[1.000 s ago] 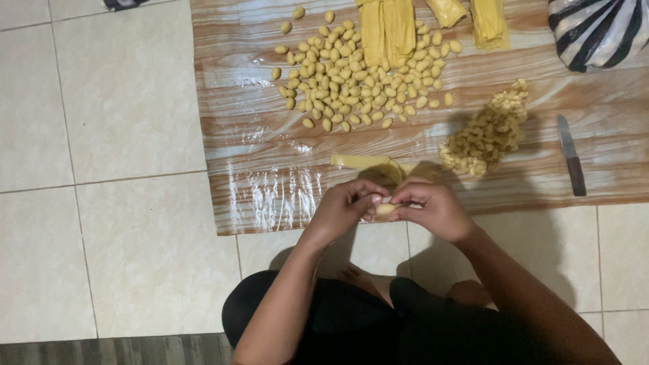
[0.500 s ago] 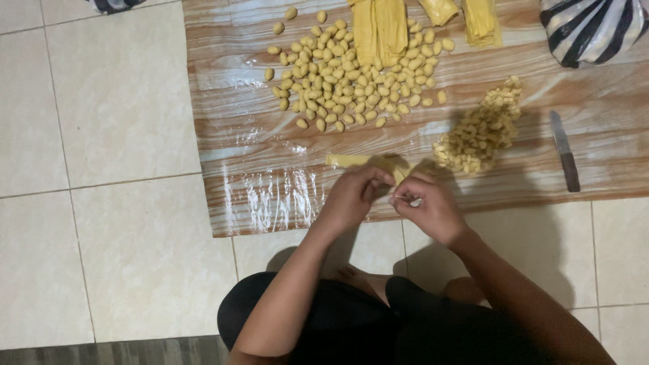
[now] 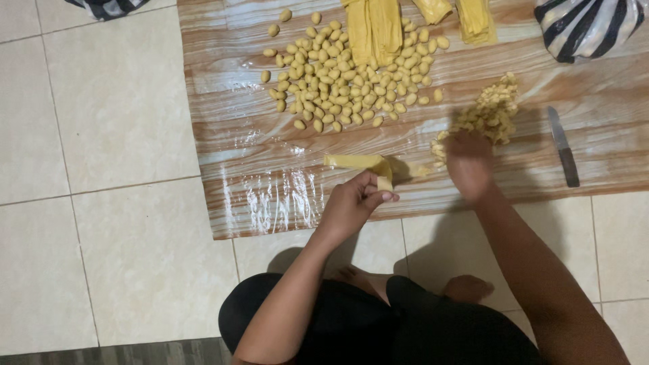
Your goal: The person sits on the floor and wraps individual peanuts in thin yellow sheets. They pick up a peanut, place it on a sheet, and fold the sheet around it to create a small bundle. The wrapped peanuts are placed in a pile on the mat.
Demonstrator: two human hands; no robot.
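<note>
On the wood-patterned mat [image 3: 230,145], seen from your head camera, your left hand [image 3: 351,203] pinches a small yellow dough piece [image 3: 384,183] between thumb and fingertips, fingers closed on it, just at the near end of a flat yellow dough strip [image 3: 358,161] that lies on the mat. Your right hand [image 3: 468,162] reaches out to the heap of cut pieces [image 3: 490,111] and touches its near edge; the fingers are curled down over the heap, and whether they hold anything I cannot tell.

The piece looks soft and light, likely a little tacky, so it should dent or smear under a hard squeeze (a gentle pinch at its two ends seems the safest hold). It is pale yellow, short and blocky, matte, far smaller than the strip beside it.

Farther back on the mat lie the shaped pieces [image 3: 345,74], small rounded lumps spread in a loose field, with folded dough sheets [image 3: 375,27] at the far edge. A knife [image 3: 562,145] lies to the right of the heap, well apart from your hands, and a striped cloth [image 3: 588,23] sits at the far right corner.
</note>
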